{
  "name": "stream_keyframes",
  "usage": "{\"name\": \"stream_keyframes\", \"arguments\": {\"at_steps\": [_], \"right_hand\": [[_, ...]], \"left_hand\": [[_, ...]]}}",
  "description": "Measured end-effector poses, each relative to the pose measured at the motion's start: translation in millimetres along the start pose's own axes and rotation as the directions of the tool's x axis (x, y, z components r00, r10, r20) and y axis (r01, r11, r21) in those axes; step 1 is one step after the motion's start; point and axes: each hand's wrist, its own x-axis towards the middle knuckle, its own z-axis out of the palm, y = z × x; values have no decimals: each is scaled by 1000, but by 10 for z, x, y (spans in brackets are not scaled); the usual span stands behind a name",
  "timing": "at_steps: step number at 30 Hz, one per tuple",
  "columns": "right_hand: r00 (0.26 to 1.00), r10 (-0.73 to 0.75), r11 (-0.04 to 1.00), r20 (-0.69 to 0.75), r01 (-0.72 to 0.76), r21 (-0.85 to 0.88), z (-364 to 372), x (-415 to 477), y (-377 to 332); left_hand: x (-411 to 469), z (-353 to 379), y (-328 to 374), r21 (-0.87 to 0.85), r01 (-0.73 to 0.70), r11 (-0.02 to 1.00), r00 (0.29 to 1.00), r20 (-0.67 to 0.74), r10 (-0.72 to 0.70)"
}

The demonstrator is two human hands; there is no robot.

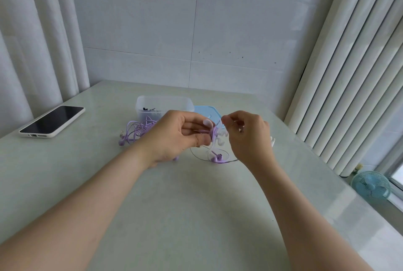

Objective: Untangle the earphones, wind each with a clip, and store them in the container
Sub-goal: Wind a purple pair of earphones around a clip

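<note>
My left hand (174,135) holds a white winder clip (218,140) with purple earphone cable (214,132) wrapped on it, above the table. My right hand (246,137) pinches the thin cable close to the clip. A loop of that cable hangs down to the table, where its purple earbud (218,158) lies. A second, tangled purple earphone (137,130) lies on the table left of my left hand. Behind the hands stands a clear plastic container (164,105) with something dark inside. Its light blue lid (207,112) lies right of it.
A phone in a white case (52,121) lies on the pale table (185,205) at the far left. A small white object (272,141) peeks out behind my right hand. White curtains hang left and right, and a small blue fan (370,185) stands on the sill at right.
</note>
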Motion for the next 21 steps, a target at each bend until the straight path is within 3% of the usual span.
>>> {"name": "stream_keyframes", "arguments": {"at_steps": [4, 8, 14, 17, 21], "right_hand": [[994, 2, 1000, 111, 0, -16, 2, -26, -41], [964, -24, 997, 266, 5, 72, 2, -77, -110], [858, -141, 988, 494, 89, 128, -9, -183, -214], [870, -203, 976, 448, 142, 167, -6, -194, -231], [946, -264, 964, 190, 255, 72, 37, -139, -186]], "left_hand": [[8, -12, 47, -170, -44, 985, 992, -120, 23], [32, -6, 38, -193, -34, 981, 954, -300, -26], [47, -16, -24, -153, 10, 988, 906, -417, -74], [54, -70, -76, -48, 33, 998, 896, -441, -50], [33, -137, -110, 70, 32, 997, 939, -343, -6]]}}
